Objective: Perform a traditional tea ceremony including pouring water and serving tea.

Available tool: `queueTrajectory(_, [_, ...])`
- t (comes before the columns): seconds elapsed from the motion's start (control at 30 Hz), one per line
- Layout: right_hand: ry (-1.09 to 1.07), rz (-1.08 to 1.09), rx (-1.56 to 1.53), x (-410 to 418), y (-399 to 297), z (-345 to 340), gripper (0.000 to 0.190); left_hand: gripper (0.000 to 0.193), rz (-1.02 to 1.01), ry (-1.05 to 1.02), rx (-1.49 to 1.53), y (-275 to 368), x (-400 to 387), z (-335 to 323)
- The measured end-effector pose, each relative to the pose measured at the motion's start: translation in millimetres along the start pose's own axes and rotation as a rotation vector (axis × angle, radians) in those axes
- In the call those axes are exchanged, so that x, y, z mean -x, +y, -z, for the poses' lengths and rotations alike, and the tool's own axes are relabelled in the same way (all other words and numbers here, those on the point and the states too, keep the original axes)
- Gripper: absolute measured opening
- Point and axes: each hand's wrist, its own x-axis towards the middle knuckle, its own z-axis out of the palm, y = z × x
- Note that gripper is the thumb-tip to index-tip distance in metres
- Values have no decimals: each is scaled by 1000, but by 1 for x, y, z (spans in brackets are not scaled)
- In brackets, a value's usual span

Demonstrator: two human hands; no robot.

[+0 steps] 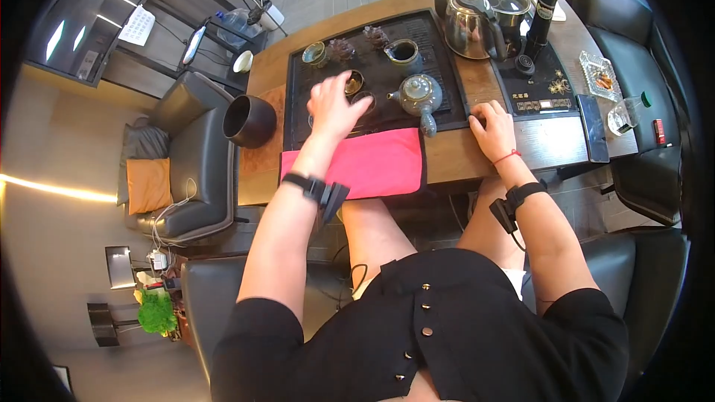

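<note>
My left hand (334,105) is over the black tea tray (385,120), thumb and fingers spread. Its fingertips are beside a small cup of amber tea (353,85); whether they touch it I cannot tell. Close to the thumb is another small cup (365,101), partly covered by the hand. Loosely bent and holding nothing, my right hand (494,129) rests on the wooden table (458,159) by the tray's corner. Between the hands stands a blue-grey side-handled teapot (420,94) with its lid on. A pink cloth (377,164) lies along the tray's front edge.
Behind the teapot are a pitcher (402,54), a patterned cup (314,54) and small figurines (342,49). A dark round vessel (249,121) stands at left. To the right are a metal kettle (472,28), an electric hob (539,92), a phone (592,128) and a glass ashtray (600,77).
</note>
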Motion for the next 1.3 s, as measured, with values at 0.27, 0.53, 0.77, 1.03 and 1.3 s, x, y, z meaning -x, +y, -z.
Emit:
queueTrajectory(0.27, [-50, -76, 8, -2, -4, -1, 11, 94, 25, -291, -109, 65, -99, -38])
queueTrajectory(0.53, [-53, -48, 45, -1, -7, 5, 13, 81, 10, -385, -174, 74, -112, -47])
queueTrajectory(0.77, [-67, -70, 36, -3, -5, 5, 13, 73, 49, -324, -197, 44, -100, -39])
queueTrajectory(1.03, [-77, -88, 17, -4, -7, 4, 12, 83, 42, -147, -83, 14, -71, -32])
queueTrajectory(1.3, [-63, -84, 21, -3, -4, 3, 11, 73, 175, -141, -146, 4, 0, -21])
